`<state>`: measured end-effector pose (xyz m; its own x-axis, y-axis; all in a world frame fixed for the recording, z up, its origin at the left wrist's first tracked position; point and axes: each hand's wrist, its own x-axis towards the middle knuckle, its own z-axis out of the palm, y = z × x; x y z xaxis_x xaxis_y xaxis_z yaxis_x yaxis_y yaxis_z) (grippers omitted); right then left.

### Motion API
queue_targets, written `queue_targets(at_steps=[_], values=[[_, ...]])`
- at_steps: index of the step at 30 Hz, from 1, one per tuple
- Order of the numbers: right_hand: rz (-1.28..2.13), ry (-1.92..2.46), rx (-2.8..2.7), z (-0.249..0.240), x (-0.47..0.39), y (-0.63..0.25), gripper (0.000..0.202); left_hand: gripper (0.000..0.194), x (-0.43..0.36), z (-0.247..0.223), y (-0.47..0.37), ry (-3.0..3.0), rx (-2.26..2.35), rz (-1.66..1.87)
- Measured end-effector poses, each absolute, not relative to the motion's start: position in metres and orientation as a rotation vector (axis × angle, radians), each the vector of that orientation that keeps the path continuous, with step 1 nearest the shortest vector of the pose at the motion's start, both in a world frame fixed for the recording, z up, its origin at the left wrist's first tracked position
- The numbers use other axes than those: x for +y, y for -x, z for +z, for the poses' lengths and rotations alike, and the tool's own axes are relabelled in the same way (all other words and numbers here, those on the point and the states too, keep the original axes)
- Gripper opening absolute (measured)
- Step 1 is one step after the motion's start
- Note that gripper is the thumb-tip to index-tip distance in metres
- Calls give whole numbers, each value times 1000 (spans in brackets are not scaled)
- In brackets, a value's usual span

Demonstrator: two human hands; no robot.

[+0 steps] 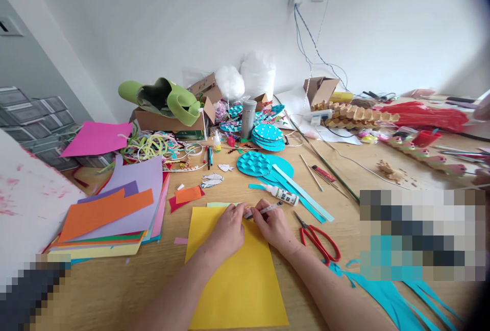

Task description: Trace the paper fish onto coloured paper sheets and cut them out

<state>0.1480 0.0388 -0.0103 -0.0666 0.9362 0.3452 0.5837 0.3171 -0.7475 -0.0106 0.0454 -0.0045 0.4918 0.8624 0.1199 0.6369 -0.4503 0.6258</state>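
Observation:
A large yellow sheet of paper (pixel 237 280) lies on the table in front of me, with both my hands over its far edge. My right hand (pixel 273 226) grips a slim whitish pen (pixel 271 209), which slants left toward my other fingertips. My left hand (pixel 227 229) is bent in a pinch close beside the pen's left end; whatever is between its fingers is too small and hidden to name. A pale green sheet (pixel 217 204) peeks out behind the yellow one. Red-handled scissors (pixel 317 241) lie partly spread to the right, and a white glue bottle (pixel 283 194) rests beyond my right hand.
Coloured papers (pixel 111 213) are stacked at left. Blue scalloped discs (pixel 256 164), fish cutouts (pixel 212 181) and a grey flask (pixel 248 119) are farther back. Blue strips (pixel 383 295) lie front right. A long dark stick (pixel 325 157) crosses the right side; egg-carton pieces (pixel 352 112) are behind.

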Motion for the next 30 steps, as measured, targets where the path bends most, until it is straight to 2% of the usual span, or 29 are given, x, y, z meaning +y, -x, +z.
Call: queue_targets(at_steps=[30], values=[[448,1402,-1723,-13,41,-152,28,58,45,-7,11,-2226,1213,585]])
